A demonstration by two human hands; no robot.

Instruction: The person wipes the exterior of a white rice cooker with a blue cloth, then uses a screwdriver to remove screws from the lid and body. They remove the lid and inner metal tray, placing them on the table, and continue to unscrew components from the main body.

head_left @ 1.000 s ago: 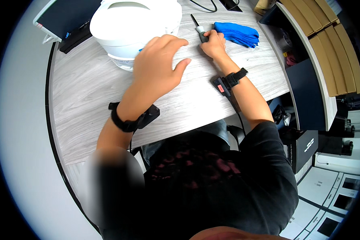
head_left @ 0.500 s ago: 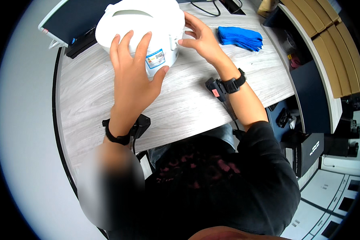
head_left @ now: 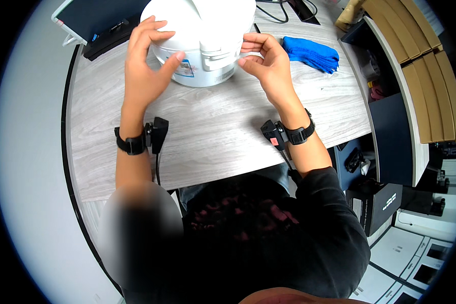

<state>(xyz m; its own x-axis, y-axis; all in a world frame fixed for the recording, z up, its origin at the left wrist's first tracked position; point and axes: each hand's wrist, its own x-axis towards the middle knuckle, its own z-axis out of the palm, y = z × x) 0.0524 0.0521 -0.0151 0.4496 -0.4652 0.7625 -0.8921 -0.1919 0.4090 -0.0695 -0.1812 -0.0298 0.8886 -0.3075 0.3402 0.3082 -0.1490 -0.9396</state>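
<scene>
A white, rounded lidded appliance that looks like a small rice cooker (head_left: 187, 40) stands on the far part of the desk, its top cut off by the upper edge of view. Its protruding white front piece (head_left: 218, 62) faces me, and a blue-and-white label (head_left: 186, 69) is on its left front. My left hand (head_left: 146, 66) is at the left side, fingers curved over the lid's edge and thumb against the body near the label. Curled around the right side, my right hand (head_left: 272, 67) has its fingertips and thumb at the wall. The exact contact is partly hidden.
A folded blue cloth (head_left: 311, 53) lies right of my right hand. Black cables (head_left: 283, 12) run behind it. At the far left stands a monitor (head_left: 101, 20). A shelf (head_left: 396, 66) with brown boxes (head_left: 428, 96) borders the right. Each wrist wears a strapped black device (head_left: 273, 136) with a cable.
The appliance has turned, bringing its protruding piece to the front and the label leftward. My left hand has slid from the front to the left side. My right hand stays at the right side.
</scene>
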